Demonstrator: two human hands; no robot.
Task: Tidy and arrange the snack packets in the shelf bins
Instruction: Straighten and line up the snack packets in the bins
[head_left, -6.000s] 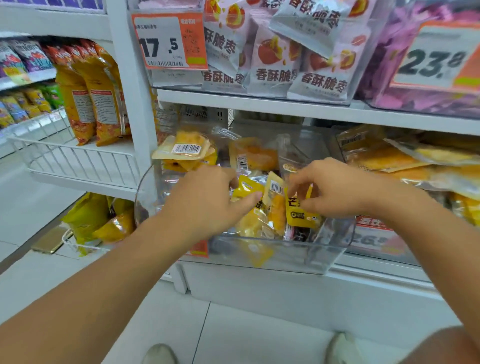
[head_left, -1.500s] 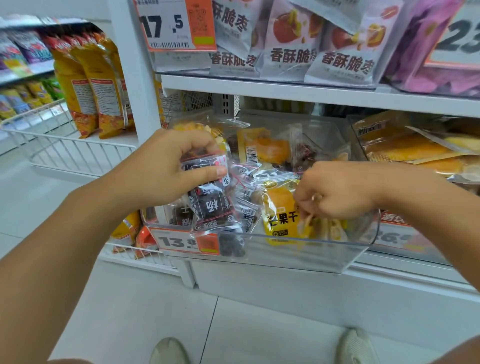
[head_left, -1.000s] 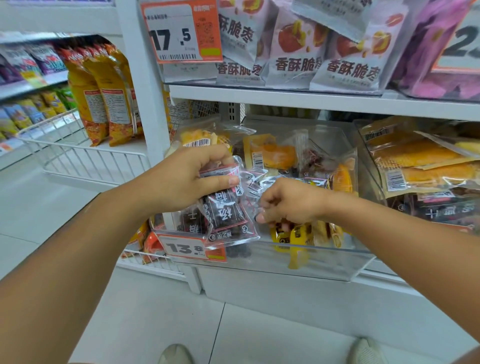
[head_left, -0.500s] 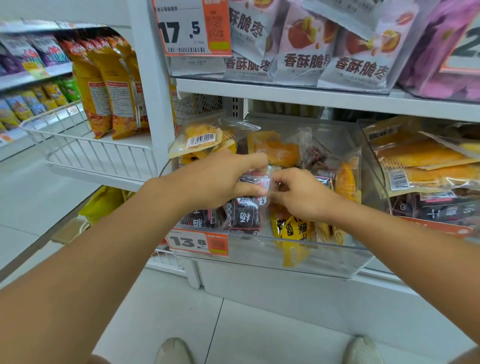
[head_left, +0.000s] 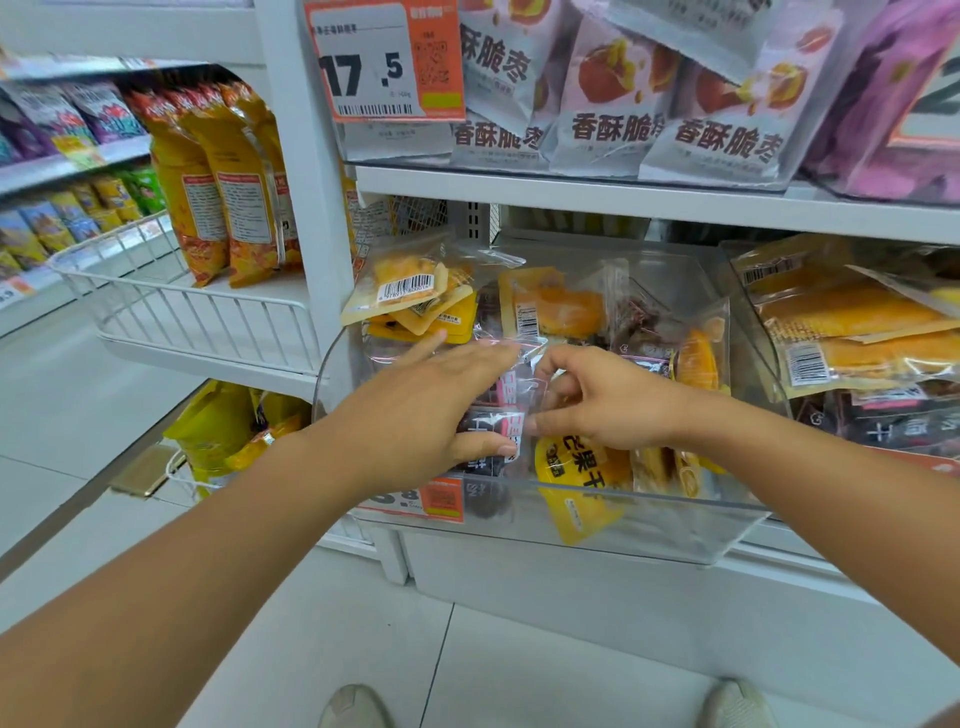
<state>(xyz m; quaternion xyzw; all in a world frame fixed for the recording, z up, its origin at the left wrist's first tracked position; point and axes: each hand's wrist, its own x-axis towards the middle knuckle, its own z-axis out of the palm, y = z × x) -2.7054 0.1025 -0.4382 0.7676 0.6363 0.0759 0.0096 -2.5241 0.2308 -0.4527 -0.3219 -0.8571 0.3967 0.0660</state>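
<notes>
Reaching into the clear bin (head_left: 691, 540), both hands meet over a cluster of dark packets (head_left: 491, 441) standing at the bin's front left. The left hand (head_left: 415, 415) lies across these packets with fingers extended and nearly straight, thumb (head_left: 485, 448) against the front packet; no curl around it is visible. The right hand (head_left: 608, 400) has its fingers bent, pinching a clear packet edge (head_left: 535, 389) just beside the left fingertips. Yellow packets (head_left: 576, 467) stand upright below the right hand, against the front wall. More yellow packets (head_left: 410, 296) are piled at the bin's rear left. A price tag (head_left: 441, 499) is fixed to the bin front.
</notes>
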